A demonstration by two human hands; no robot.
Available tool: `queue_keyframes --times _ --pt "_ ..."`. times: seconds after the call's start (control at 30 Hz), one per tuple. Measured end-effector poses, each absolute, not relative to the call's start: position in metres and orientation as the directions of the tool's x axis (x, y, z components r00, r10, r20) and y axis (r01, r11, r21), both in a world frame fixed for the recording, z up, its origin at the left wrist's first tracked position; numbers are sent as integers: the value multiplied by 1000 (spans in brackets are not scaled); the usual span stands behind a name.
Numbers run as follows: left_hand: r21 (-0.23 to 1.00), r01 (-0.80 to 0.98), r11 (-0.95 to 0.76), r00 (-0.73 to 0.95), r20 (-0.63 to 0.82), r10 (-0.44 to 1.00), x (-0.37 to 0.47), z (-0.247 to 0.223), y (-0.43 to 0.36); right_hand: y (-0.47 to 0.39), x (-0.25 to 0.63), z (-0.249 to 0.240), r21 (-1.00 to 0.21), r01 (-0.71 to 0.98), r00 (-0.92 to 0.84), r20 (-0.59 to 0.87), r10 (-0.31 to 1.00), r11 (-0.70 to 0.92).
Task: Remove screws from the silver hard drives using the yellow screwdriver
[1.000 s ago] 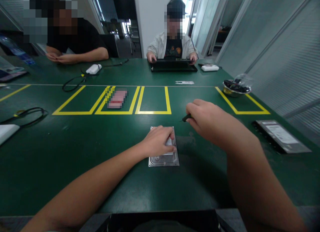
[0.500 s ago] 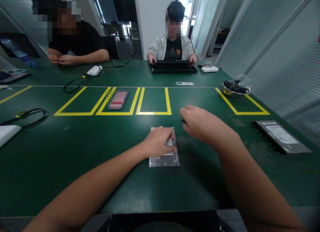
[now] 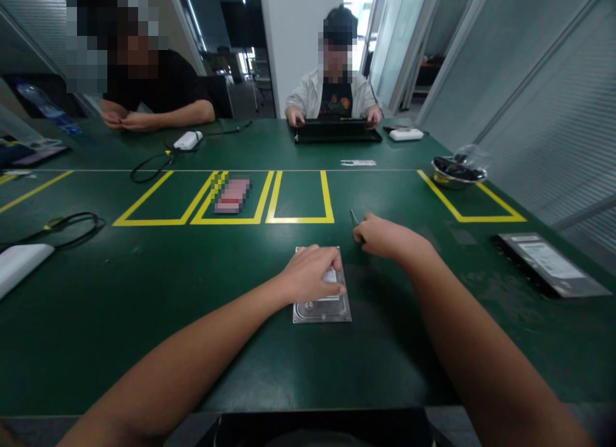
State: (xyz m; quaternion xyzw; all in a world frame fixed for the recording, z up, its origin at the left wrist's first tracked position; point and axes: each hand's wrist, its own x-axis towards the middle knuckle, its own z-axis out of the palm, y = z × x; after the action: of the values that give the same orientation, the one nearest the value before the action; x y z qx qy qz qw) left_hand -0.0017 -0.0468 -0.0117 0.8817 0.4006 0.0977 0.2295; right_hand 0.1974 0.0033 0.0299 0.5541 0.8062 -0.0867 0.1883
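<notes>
A silver hard drive (image 3: pixel 323 311) with a pale label lies flat on the green table in front of me. My left hand (image 3: pixel 315 275) rests across its upper part, fingers bent over it and thumb against the label, holding it down. Much of the drive is hidden under that hand. To the right and slightly farther away, my right hand (image 3: pixel 385 234) is closed round a thin tool that looks like a screwdriver (image 3: pixel 354 217). Its slim metal shaft points up and left, apart from the drive, while the handle is hidden in the fingers.
Yellow tape outlines (image 3: pixel 301 220) mark the table, one with a pinkish blurred item (image 3: pixel 233 195). A bowl of dark parts (image 3: pixel 459 172) and a larger drive-like unit (image 3: pixel 548 258) lie right. Cables and a white box (image 3: pixel 24 264) are left. Two people sit opposite, one holding a black tray (image 3: pixel 337 131).
My right hand has turned and lowered slightly, so the tool's metal shaft now shows pointing away. My left hand stays on the hard drive. The whole view has shifted a little.
</notes>
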Motion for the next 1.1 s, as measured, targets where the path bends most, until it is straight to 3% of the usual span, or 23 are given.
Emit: queue_keyframes --times 0.37,0.63,1.1 --pt "483 667 -567 655 -16 755 -1 -12 -47 -1 192 25 70 950 -239 -463 854 303" --pt "482 660 -576 665 -19 747 -1 -9 -49 -26 206 9 3 949 -302 -279 912 315" --pt "475 668 -572 660 -23 751 1 -9 -48 -55 227 -31 -102 963 -249 32 968 251"
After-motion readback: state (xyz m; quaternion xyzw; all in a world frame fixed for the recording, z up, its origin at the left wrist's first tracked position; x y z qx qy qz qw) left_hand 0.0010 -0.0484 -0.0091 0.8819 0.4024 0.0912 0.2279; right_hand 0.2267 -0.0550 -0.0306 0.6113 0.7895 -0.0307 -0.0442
